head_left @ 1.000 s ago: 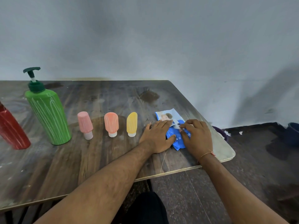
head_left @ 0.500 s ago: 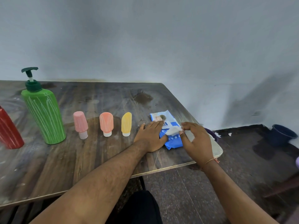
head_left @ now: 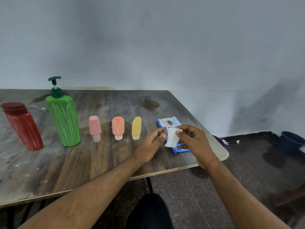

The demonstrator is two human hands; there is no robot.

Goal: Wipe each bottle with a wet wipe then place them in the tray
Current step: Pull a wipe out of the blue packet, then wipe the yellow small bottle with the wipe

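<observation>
A white wet wipe [head_left: 172, 138] is held up between my two hands, just above the blue wipe pack [head_left: 166, 122] near the table's right corner. My right hand [head_left: 194, 142] pinches its right side and my left hand [head_left: 151, 144] pinches its left edge. To the left, a row of bottles stands upright: a yellow one [head_left: 136, 128], an orange one [head_left: 118, 127], a pink one [head_left: 94, 128], a tall green pump bottle [head_left: 63, 119] and a red bottle [head_left: 23, 126]. No tray is in view.
The dark wooden table [head_left: 82, 162] ends in a rounded corner at the right, close to a grey wall. A dark blue bucket [head_left: 290, 141] sits on the floor at far right. Something dark shows just past the table's right edge.
My right hand has drawn the wipe out of the pack. My left hand has lifted off the pack and taken the wipe's other edge. The view has shifted left, showing the red bottle fully.
</observation>
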